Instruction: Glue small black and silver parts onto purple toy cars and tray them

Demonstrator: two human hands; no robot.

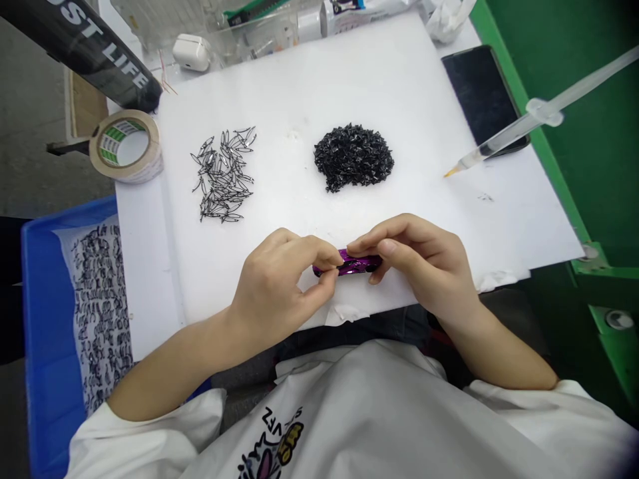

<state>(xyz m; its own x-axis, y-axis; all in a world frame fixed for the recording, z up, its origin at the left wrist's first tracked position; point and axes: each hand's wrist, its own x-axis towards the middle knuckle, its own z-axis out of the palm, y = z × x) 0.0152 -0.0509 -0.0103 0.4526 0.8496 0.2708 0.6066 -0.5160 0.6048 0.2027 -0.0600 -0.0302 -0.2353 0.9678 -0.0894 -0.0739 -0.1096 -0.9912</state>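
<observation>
A small shiny purple piece (355, 262) with black parts lies between my two hands, low over the white foam board (279, 106). My left hand (282, 286) pinches at its left part, thumb and forefinger nearly together. My right hand (424, 263) is closed round its right end, with the thumb in front and the fingertips along the far edge. Beyond the hands sits a heap of small black pieces (353, 157). To its left are scattered thin, clear, black-edged leaf-shaped pieces (224, 174).
A syringe (509, 133) with an orange tip reaches in from the right over a dark phone (482, 96). Tape (127, 146) and a black cylinder (100, 50) stand at the left, above a blue bin (44, 319). A white case (192, 52) lies at the back.
</observation>
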